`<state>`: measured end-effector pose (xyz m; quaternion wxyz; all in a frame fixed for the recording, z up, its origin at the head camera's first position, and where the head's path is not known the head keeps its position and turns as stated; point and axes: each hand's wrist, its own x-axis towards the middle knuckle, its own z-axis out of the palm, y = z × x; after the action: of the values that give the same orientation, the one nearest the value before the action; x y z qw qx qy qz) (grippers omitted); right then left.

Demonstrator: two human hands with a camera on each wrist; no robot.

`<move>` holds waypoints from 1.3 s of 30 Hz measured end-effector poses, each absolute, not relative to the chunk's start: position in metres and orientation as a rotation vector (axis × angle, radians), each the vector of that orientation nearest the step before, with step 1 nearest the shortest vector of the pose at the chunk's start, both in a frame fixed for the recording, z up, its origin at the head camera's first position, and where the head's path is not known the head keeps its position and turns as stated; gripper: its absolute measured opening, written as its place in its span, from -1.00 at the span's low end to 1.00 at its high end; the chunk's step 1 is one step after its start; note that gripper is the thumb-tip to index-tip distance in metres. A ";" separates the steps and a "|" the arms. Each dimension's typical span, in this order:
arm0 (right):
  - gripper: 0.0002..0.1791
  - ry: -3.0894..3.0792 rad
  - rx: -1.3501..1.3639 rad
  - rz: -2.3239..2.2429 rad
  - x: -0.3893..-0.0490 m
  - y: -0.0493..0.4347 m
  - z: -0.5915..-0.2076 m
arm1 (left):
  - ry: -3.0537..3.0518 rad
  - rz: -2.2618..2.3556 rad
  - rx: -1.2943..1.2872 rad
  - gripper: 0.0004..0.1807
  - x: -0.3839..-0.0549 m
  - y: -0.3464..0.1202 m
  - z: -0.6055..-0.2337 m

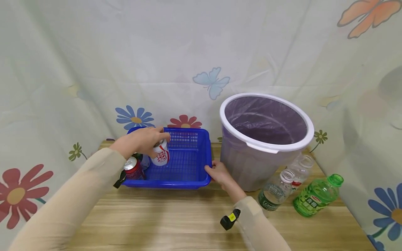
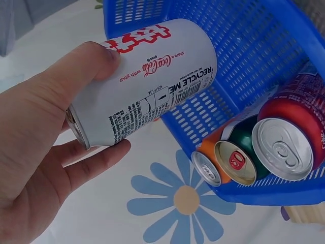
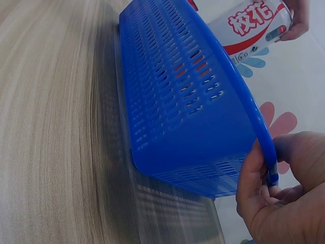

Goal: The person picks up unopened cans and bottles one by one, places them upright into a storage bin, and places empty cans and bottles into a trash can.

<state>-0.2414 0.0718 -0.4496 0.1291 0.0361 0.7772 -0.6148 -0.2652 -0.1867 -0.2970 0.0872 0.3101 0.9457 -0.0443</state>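
Observation:
My left hand (image 1: 147, 139) grips a white soda can (image 1: 161, 153) with red lettering, fingers and thumb around its top end. The can is over the left half of the blue plastic basket (image 1: 205, 157). Inside the basket's left side stand a dark red can (image 1: 133, 169), a green can (image 2: 242, 145) and an orange can (image 2: 209, 155), seen in the left wrist view. My right hand (image 1: 221, 173) pinches the basket's rim at its right front corner, thumb and fingers on either side of it (image 3: 284, 188).
A tall bin (image 1: 267, 148) with a white rim and a clear liner stands right of the basket. Beside it are two clear bottles (image 1: 276, 191) and a green bottle (image 1: 317, 197), uncapped. Behind the wooden table (image 1: 176, 216) hangs a flowered curtain (image 1: 157, 62).

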 end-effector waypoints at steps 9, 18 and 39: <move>-0.73 2.270 0.111 -1.781 -0.241 0.072 -0.449 | 2.831 -0.084 0.852 -0.38 -0.277 -0.190 -0.304; -0.73 2.264 0.104 -1.780 -0.242 0.073 -0.451 | 2.810 -0.072 0.740 -0.30 -0.286 -0.188 -0.327; -0.74 2.243 0.077 -1.816 -0.240 0.073 -0.450 | 2.826 0.066 0.544 -0.32 -0.305 -0.202 -0.361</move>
<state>-0.2404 0.0732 -0.4496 0.1268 0.0266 0.7707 -0.6239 -0.3055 -0.2020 -0.3606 0.1309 0.1875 0.9732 0.0227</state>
